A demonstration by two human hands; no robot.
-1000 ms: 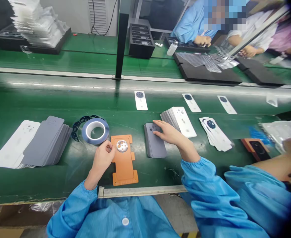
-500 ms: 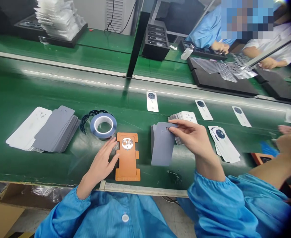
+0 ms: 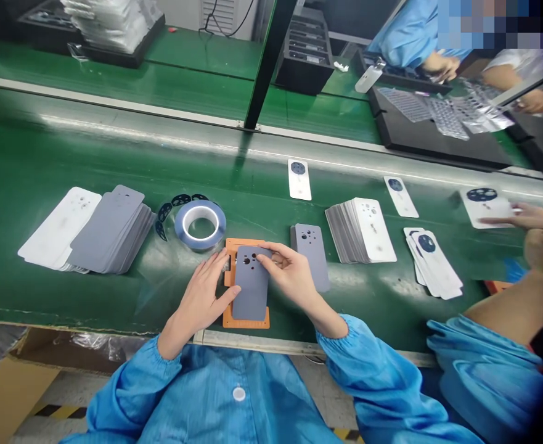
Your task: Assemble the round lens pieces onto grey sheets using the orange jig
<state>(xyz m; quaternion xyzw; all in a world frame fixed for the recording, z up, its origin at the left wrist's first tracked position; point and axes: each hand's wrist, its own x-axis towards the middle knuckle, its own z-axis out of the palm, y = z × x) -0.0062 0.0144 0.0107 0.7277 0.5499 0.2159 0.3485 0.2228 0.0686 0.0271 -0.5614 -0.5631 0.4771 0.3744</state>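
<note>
Panel (image 3: 250,293) (grey, holed) is over the orange plate (image 3: 228,319), its upper-right corner pinched by the right grip (image 3: 259,252).

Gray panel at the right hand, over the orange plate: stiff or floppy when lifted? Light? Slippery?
Likely fairly stiff: the gray panel shows no visible sag with the right hand at its top corner. Probably light: similar sheets in the fanned gray stack look thin. Its smooth face may slide on the orange plate.

Panel (image 3: 251,290) over fixture (image 3: 248,324), roll (image 3: 185,227) left (slightly behind)
</note>
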